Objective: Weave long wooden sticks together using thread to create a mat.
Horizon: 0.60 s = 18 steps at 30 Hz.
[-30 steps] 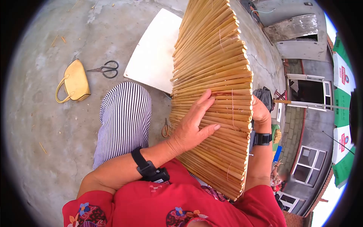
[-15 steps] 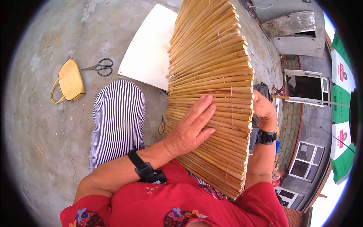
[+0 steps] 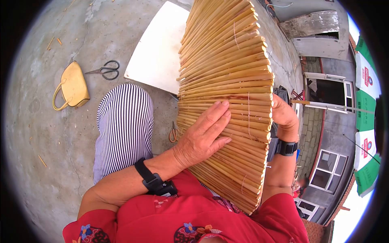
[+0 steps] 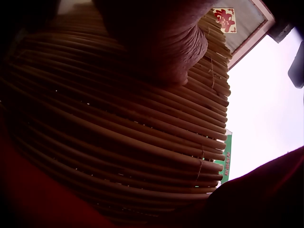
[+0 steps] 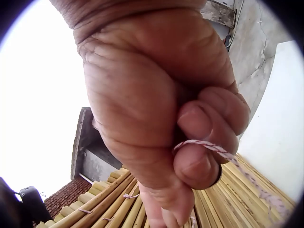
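A mat of straight yellow-brown stalks [image 3: 227, 77], bound side by side with thin thread, stands across the lap. Flat on its near face rests my left hand [image 3: 204, 133], fingers extended across the stalks. Seen from the left wrist, that left hand [image 4: 166, 52] is dark and partly out of frame. My right hand [image 3: 285, 113] is behind the mat's right edge, its fingers mostly hidden in the head view. In the right wrist view the right hand [image 5: 142, 99] has curled fingers gripping a red-and-white twisted string [image 5: 202, 143], which trails across the stalks.
On the concrete floor to the left lie black-handled scissors [image 3: 107, 70] and a yellow handbag [image 3: 73, 87]. A white board [image 3: 156, 50] lies beyond the mat. Orange-handled scissors [image 3: 173, 133] are close to its left edge. A striped trouser leg [image 3: 125, 125] is left of the mat.
My left hand has slid slightly left and its fingers have closed together on the stalks. The right hand has shifted slightly right behind the edge. The floor items appear further left as the view turned.
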Available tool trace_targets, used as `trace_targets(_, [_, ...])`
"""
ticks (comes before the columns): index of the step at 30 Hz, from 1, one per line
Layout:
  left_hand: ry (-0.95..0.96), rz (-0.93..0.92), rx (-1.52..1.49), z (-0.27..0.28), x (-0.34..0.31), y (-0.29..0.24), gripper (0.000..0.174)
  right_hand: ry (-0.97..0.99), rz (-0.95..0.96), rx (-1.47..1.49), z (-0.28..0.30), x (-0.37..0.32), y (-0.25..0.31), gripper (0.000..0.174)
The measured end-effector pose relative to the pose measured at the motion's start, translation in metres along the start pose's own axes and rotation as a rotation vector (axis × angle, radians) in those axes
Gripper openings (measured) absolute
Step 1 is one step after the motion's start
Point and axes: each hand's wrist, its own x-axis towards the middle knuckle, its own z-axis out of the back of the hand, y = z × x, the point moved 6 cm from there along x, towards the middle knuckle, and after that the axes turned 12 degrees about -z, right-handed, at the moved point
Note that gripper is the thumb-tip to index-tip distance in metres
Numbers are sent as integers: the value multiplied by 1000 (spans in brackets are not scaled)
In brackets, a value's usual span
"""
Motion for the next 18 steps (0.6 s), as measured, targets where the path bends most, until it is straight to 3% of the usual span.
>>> trace_targets(6, [4, -8, 15, 0, 1, 0, 67, 4, 25, -7, 0, 0, -4, 3])
trace_targets(10, [3, -10, 27, 1, 2, -2, 65, -10, -10, 82, -6, -3, 1, 10])
trace_targets(18, [-1, -21, 32, 1, 4, -3, 64, 2, 116, 50, -13, -2, 14, 13])
